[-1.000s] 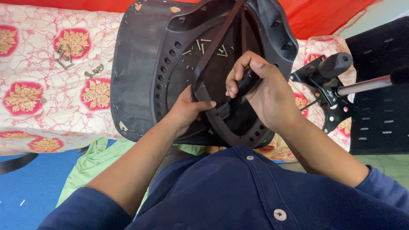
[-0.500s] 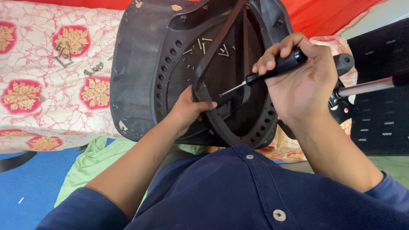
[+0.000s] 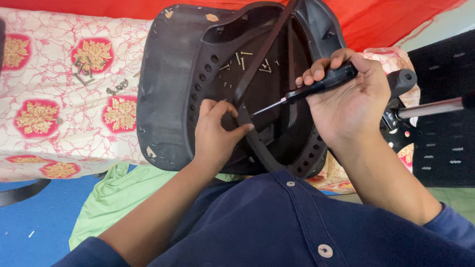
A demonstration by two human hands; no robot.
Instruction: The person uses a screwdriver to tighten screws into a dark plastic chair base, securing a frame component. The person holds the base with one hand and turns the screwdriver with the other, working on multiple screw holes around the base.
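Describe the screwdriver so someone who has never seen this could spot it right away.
Find the big black chair shell lying on the floral cloth. Over its hollow, the right hand grips a screwdriver: the only long tool, with a black ribbed handle and thin metal shaft.

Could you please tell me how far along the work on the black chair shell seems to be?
Done: loose brass-coloured screws lie inside the black plastic chair shell, and grey bolts sit on the floral cloth. In hand: the right hand points a black-handled screwdriver where the left hand pinches the black strap. What remains cannot be judged.
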